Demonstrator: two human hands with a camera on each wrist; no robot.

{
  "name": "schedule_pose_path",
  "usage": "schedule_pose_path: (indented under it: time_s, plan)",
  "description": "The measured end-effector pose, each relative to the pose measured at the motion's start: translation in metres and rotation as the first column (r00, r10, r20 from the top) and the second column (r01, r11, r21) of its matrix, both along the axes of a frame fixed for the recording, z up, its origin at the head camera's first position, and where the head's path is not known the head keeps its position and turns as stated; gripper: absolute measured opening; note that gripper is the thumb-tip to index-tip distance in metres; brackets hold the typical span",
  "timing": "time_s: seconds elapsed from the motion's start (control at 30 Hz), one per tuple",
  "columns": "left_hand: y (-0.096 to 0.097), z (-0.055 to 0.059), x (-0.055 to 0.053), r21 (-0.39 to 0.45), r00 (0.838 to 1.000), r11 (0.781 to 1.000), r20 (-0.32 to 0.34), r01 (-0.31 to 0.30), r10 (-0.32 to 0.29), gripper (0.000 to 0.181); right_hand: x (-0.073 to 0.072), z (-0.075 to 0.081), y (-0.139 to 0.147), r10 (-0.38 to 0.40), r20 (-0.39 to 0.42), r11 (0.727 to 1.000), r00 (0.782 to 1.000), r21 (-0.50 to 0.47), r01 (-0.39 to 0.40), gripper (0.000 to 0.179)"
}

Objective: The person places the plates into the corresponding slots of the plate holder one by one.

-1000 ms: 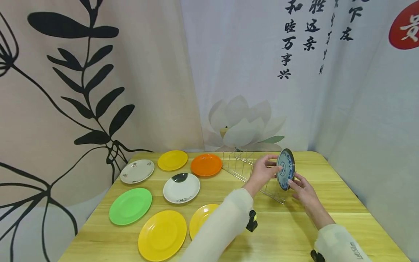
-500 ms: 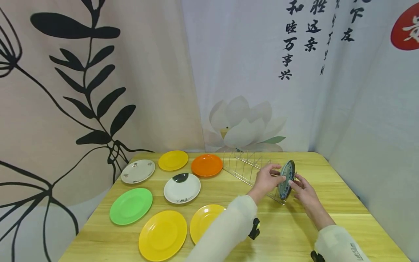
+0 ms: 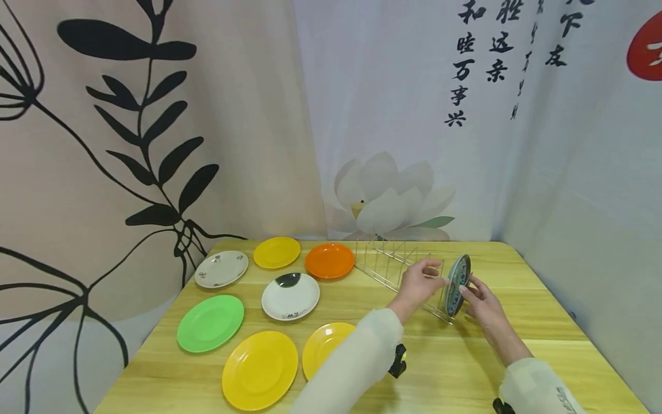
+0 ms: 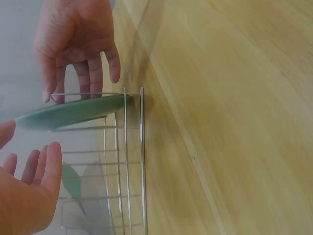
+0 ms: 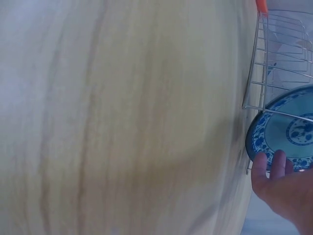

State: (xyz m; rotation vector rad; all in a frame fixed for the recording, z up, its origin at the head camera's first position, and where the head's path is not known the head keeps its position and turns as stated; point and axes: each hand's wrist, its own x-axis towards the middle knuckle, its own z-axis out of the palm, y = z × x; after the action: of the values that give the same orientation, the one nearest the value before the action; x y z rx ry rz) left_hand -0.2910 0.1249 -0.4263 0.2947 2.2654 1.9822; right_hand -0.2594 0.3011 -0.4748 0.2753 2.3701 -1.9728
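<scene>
A blue-and-white patterned plate (image 3: 458,286) stands on edge, slightly tilted, in the near right end of a wire dish rack (image 3: 385,270). Its plain greenish back (image 4: 73,111) shows in the left wrist view, between the rack's wires. My left hand (image 3: 420,286) is beside the back of the plate, fingers loosely spread and apart from most of it; whether the thumb touches its rim I cannot tell. On the patterned side, my right hand (image 3: 484,302) has its relaxed fingers (image 5: 260,164) at the plate's lower rim, seemingly touching it without gripping.
Left of the rack lie an orange plate (image 3: 329,260), a yellow plate (image 3: 276,252), white plates (image 3: 291,299) (image 3: 221,268), a green plate (image 3: 210,323) and a large yellow plate (image 3: 260,370). Another yellow plate (image 3: 323,345) is partly behind my left sleeve. A curtain (image 3: 258,115) hangs behind the table.
The plate has come down into the rack's end and turned more edge-on to the head camera. My left hand has loosened from it; my right hand stays beside it.
</scene>
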Motion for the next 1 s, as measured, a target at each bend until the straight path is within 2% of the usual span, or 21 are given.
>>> schedule_pose_path:
  time_s: [0.3, 0.67, 0.87, 0.97, 1.0]
  plan:
    - [-0.02, 0.006, -0.009, 0.048, 1.0, 0.999, 0.009, 0.025, -0.025, 0.034, 0.005, 0.006, 0.001, 0.007, 0.013, 1.0, 1.0, -0.025, -0.007, 0.074]
    - [-0.058, 0.019, -0.023, 0.039, 0.999, 0.998, -0.013, 0.039, -0.038, 0.037, 0.003, 0.006, -0.001, 0.019, 0.01, 0.999, 1.0, -0.045, -0.019, 0.077]
    - [-0.087, 0.032, -0.035, 0.054, 0.998, 0.997, -0.023, 0.056, -0.055, 0.039, 0.003, 0.007, -0.001, 0.014, 0.008, 0.999, 1.0, -0.046, -0.014, 0.077]
    - [-0.109, 0.036, -0.039, 0.061, 0.998, 0.997, -0.021, 0.055, -0.054, 0.039, 0.002, 0.007, -0.001, 0.01, 0.019, 0.999, 1.0, -0.048, -0.009, 0.077]
    - [-0.118, 0.041, -0.037, 0.056, 0.999, 0.997, -0.015, 0.048, -0.048, 0.039, 0.002, 0.006, -0.001, 0.01, 0.024, 0.999, 1.0, -0.053, -0.008, 0.077]
